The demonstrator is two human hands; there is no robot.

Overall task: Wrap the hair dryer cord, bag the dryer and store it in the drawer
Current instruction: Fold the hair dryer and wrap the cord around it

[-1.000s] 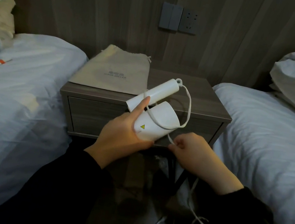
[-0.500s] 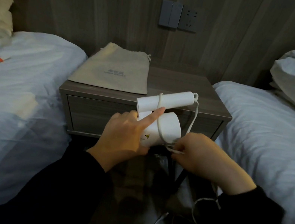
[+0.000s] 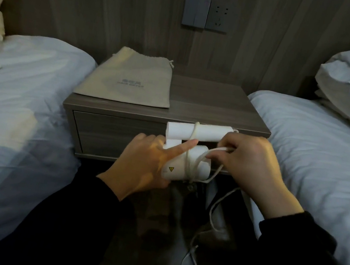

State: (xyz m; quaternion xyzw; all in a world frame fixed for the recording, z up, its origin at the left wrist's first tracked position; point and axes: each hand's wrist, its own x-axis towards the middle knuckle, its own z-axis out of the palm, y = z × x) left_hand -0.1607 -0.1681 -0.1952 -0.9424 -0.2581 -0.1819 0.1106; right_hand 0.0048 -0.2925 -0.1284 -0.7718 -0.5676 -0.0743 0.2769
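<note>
Hair dryer (image 3: 178, 167): white and folded, being held in the air in front of the nightstand (image 3: 219, 114); handle (image 3: 211, 134) lying level above the barrel (image 3: 202, 166), yellow warning sticker (image 3: 171, 169) facing the camera.
Left hand (image 3: 147, 165): gripping the barrel from the left; index finger (image 3: 178, 150) stretching straight across it and pressing the cord (image 3: 195, 136) down, other fingers folding behind, tips hidden.
Right hand (image 3: 254, 165): pinching a stretch of cord between thumb and fingertips just right of the barrel, knuckles covering the handle's end.
Cord: one strand crossing the handle, several crossing the barrel, the slack hanging toward the dark floor.
Change from half a second ago: the right hand is sitting higher, having come up from beside the barrel's underside to the handle's end; more strands are lying over the barrel.
Bag (image 3: 130, 77): beige drawstring, lying flat on the nightstand's left half, untouched.
Drawer (image 3: 110, 135): closed.
Surroundings: left bed (image 3: 24, 94) and right bed (image 3: 307, 144) flanking the nightstand; switch (image 3: 195, 11) and socket (image 3: 218, 18) on the wall above.
</note>
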